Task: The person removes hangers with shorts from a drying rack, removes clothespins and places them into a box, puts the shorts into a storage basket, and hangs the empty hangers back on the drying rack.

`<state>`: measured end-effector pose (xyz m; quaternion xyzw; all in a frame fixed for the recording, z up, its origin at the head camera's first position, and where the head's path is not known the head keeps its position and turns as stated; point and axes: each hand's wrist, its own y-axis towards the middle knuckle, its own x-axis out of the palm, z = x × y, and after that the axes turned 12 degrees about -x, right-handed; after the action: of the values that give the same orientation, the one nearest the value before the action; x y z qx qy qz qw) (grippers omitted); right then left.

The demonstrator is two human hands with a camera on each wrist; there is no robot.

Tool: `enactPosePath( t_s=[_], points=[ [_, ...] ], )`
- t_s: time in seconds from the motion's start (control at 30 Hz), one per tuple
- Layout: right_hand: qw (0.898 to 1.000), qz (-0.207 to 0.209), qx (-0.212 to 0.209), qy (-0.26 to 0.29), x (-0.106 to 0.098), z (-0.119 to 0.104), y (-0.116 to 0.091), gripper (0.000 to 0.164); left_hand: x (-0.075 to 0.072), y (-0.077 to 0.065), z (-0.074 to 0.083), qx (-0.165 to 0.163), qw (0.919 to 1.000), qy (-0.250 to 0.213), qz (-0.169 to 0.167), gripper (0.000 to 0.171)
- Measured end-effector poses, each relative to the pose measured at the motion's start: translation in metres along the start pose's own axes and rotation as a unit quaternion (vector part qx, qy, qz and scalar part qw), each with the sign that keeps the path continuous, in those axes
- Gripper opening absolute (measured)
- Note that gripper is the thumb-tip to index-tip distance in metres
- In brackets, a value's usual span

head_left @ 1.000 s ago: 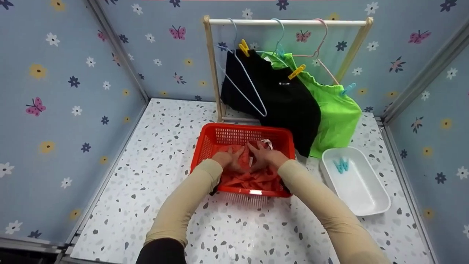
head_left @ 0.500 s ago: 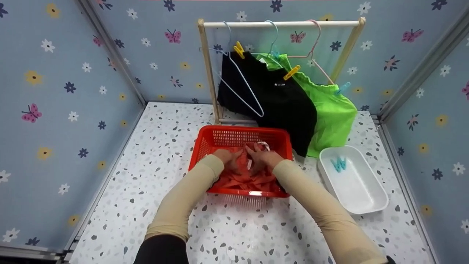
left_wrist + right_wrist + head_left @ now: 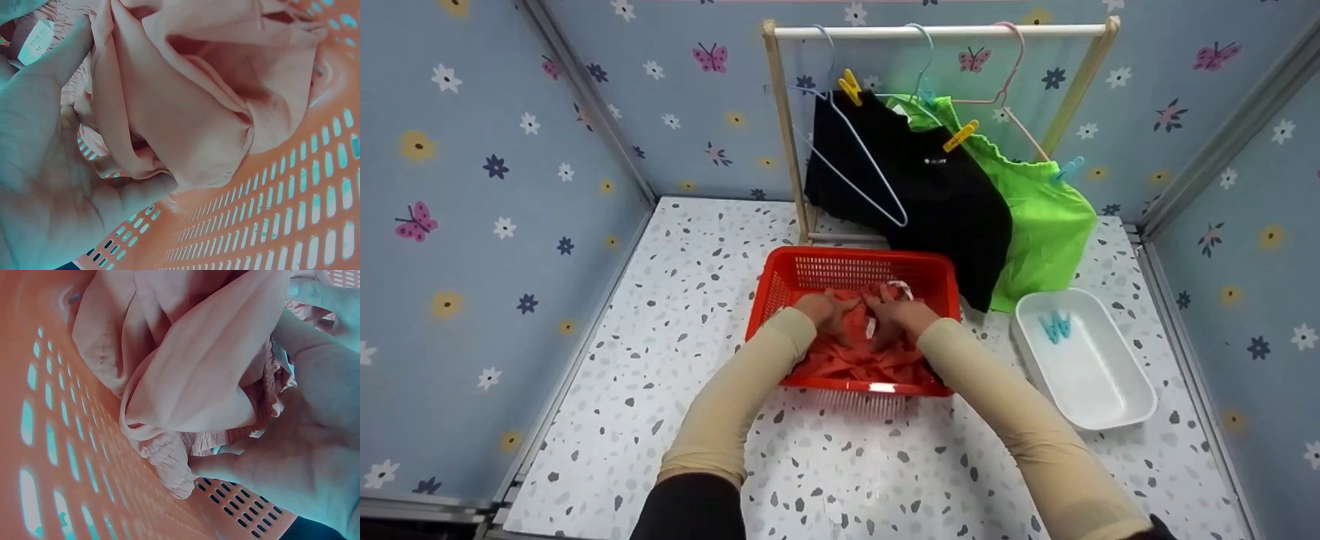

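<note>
A coral-red garment [image 3: 859,364] with a gathered elastic waistband lies bunched inside the red plastic basket [image 3: 862,253]. My left hand [image 3: 831,315] grips one side of the waistband, its thumb along the cloth and its other fingers spread under the folds in the left wrist view. Opposite it, my right hand [image 3: 904,315] holds the other side, with fingers beneath the gathered edge in the right wrist view. Between the two hands shows a white label [image 3: 36,44]. A white drawstring [image 3: 901,286] loops near the right fingertips. Folds hide part of both hands' fingers.
Behind the basket stands a rack [image 3: 945,32] with several hangers. A black garment [image 3: 937,202] and a bright green garment [image 3: 1046,225] hang there, clipped with yellow and blue pegs. A white tray [image 3: 1091,375] holding blue clothespins [image 3: 1056,327] sits to the right.
The head view has shifted slightly. Both hands stay on the garment in the basket, with only small finger movements around the waistband.
</note>
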<state>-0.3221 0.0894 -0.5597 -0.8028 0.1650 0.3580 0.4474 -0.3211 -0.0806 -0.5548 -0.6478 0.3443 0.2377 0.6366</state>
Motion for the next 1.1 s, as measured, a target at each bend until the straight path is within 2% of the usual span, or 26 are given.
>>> enactPosePath(
  t_s=[0.07, 0.3, 0.5, 0.63, 0.73, 0.97, 1.1],
  points=[
    [1.000, 0.002, -0.004, -0.001, 0.000, -0.002, -0.001, 0.102, 0.000, 0.000, -0.002, 0.001, 1.0000, -0.008, 0.002, 0.098],
    [0.998, 0.009, 0.010, 0.068, 0.002, -0.005, 0.002, 0.109, 0.003, 0.002, -0.005, -0.004, 0.9998, -0.010, -0.018, 0.098],
    [0.999, -0.018, 0.034, 0.009, 0.001, -0.005, 0.003, 0.109, 0.005, 0.001, 0.001, 0.017, 0.9996, 0.013, 0.016, 0.101],
    [0.999, -0.018, 0.035, -0.001, 0.002, -0.006, 0.001, 0.104, 0.007, 0.000, 0.003, 0.018, 0.9991, 0.021, 0.032, 0.101],
    [0.999, -0.012, 0.031, -0.009, 0.004, -0.006, -0.001, 0.104, 0.008, -0.001, 0.004, 0.019, 0.9987, 0.029, 0.038, 0.101],
    [0.999, 0.037, 0.024, -0.013, 0.011, -0.007, -0.004, 0.103, 0.005, -0.001, 0.007, 0.022, 0.9976, 0.040, 0.053, 0.099],
    [0.999, 0.030, 0.025, -0.025, 0.011, -0.009, -0.003, 0.101, 0.005, -0.004, 0.004, 0.027, 0.9972, 0.040, 0.057, 0.101]
  ],
)
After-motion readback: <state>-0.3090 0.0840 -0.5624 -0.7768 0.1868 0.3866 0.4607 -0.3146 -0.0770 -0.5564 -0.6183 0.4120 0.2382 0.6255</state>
